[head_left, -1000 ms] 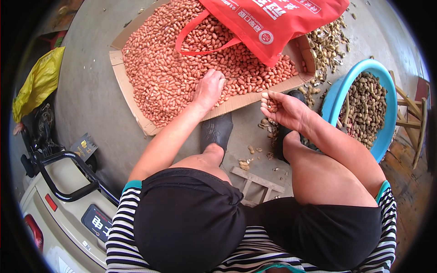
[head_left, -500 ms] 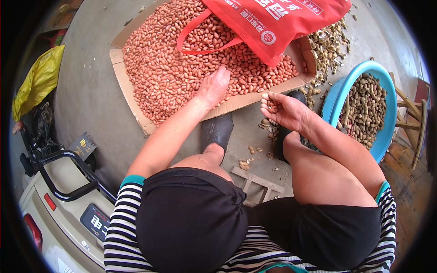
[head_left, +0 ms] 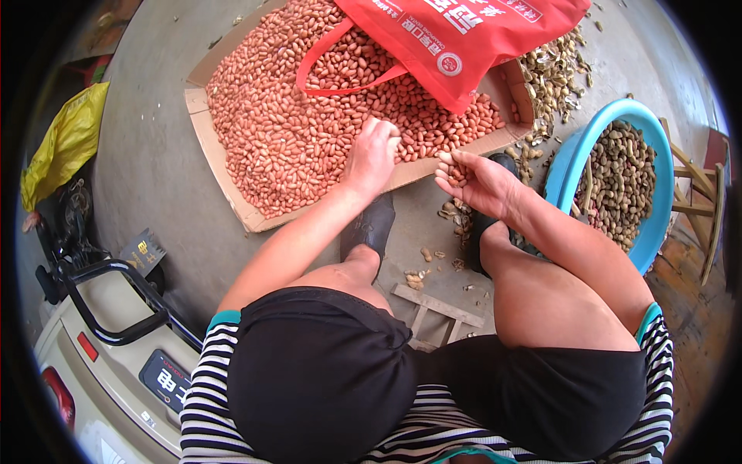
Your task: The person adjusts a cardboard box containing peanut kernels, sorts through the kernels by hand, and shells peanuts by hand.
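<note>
Shelled, pink-skinned peanuts (head_left: 270, 131) fill a shallow cardboard box (head_left: 209, 147) in front of me. Over the box's near edge is my left hand (head_left: 371, 157), its fingers curled in together; whatever they hold is hidden. Just to its right, my right hand (head_left: 483, 185) is turned palm up, with several peanut kernels (head_left: 457, 175) cupped in its bent fingers. A red bag (head_left: 464, 54) lies on the far right part of the peanuts, its strap looping over them.
On the right stands a light blue basin (head_left: 568, 170) of unshelled peanuts (head_left: 622, 185), beside a wooden chair (head_left: 699, 185). Empty shells (head_left: 553, 77) are heaped past the box's right side. A scooter (head_left: 108, 348) is parked at left, near a yellow bag (head_left: 69, 147). A small wooden frame (head_left: 437, 305) lies between my feet.
My left hand has moved slightly right and its fingers have curled in more. My right hand, still cupping kernels, has shifted a little left and nearer to it.
</note>
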Demonstrator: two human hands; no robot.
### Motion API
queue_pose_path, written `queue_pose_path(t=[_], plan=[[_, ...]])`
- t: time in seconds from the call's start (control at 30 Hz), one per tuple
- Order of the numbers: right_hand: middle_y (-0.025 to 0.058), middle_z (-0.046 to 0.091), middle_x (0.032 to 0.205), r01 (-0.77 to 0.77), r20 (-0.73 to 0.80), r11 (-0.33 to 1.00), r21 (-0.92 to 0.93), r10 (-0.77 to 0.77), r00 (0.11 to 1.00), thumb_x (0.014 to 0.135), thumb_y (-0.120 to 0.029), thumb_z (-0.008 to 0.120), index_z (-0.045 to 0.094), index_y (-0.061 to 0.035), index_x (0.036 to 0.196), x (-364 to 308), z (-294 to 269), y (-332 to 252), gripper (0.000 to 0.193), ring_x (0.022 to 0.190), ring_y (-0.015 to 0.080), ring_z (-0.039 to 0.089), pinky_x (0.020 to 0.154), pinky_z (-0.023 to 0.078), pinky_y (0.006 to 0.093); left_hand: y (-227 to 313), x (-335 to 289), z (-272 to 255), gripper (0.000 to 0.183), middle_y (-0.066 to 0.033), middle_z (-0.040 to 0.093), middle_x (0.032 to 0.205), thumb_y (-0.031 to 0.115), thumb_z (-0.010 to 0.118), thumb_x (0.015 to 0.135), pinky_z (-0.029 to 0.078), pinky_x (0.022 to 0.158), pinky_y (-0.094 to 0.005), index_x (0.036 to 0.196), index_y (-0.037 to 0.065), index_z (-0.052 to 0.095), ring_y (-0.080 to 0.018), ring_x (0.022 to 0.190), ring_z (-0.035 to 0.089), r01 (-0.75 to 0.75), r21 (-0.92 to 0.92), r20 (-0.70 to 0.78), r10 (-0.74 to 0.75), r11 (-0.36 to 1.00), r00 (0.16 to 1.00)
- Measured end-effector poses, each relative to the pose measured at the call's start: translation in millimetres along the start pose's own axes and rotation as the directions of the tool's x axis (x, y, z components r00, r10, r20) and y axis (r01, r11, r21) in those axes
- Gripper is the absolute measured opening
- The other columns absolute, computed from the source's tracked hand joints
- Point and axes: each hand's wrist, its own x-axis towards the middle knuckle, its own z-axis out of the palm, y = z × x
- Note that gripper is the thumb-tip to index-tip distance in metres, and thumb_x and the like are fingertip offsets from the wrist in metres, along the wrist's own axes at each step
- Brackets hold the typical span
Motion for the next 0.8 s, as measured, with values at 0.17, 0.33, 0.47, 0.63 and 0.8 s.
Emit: queue_pose_path(t=[0.17,0.33,0.47,0.63,0.8], plan=[[0.0071,0.058,0.088,0.009,0.009,1.000,-0.008,-0.009,1.000,0.095,-0.020,0.040,0.055,-0.0008,0.100,-4.9,7.3,-0.4,0.025,0.083,0.0163,0.059,0.079,0.052,0.0304,-25.9,9.0,8.8,0.011,-0.0146,0.052,0.084,0.009,0.055,0.083,0.048,0.050,-0.0362,0.080,-0.001,0.052,-0.0269,0.062,0.058,0.136,0.180,0.188,-0.170,0.974,0.967],[0.0061,0.059,0.092,0.004,0.016,0.999,-0.041,-0.004,1.000,0.096,-0.019,0.039,0.053,-0.0027,0.104,-2.5,7.5,0.0,0.024,0.085,0.0171,0.059,0.080,0.051,0.0312,-31.5,8.8,16.5,0.011,-0.0184,0.053,0.087,0.007,0.049,0.085,0.048,0.053,-0.0403,0.079,-0.002,0.050,-0.0322,0.066,0.059,0.131,0.194,0.179,-0.166,0.972,0.970],[0.0061,0.058,0.091,0.005,0.006,0.999,-0.052,-0.005,1.000,0.095,-0.019,0.040,0.054,-0.0016,0.103,-2.4,4.8,-0.3,0.024,0.084,0.0161,0.058,0.080,0.051,0.0303,-22.0,6.6,19.1,0.008,-0.0248,0.052,0.089,0.004,0.050,0.080,0.045,0.071,-0.0467,0.083,-0.003,0.051,-0.0411,0.081,0.055,0.128,0.258,0.149,-0.170,0.958,0.974],[0.0061,0.058,0.091,0.001,0.009,0.999,-0.053,-0.001,1.000,0.095,-0.019,0.039,0.054,-0.0020,0.103,-1.5,6.3,-1.5,0.024,0.084,0.0163,0.058,0.081,0.051,0.0304,-9.8,5.0,8.2,0.011,-0.0196,0.053,0.080,0.008,0.055,0.079,0.045,0.068,-0.0420,0.078,-0.002,0.053,-0.0356,0.075,0.055,0.084,0.057,0.060,-0.087,0.995,0.994],[0.0069,0.058,0.090,0.030,0.011,0.999,-0.024,-0.029,1.000,0.095,-0.020,0.038,0.054,-0.0019,0.099,-0.3,6.1,-1.0,0.024,0.082,0.0168,0.058,0.082,0.051,0.0310,65.8,-5.2,-9.7,0.008,-0.0134,0.052,0.080,0.009,0.056,0.081,0.045,0.067,-0.0368,0.083,0.002,0.055,-0.0300,0.077,0.055,-0.121,-0.342,0.177,0.191,0.932,0.966]])
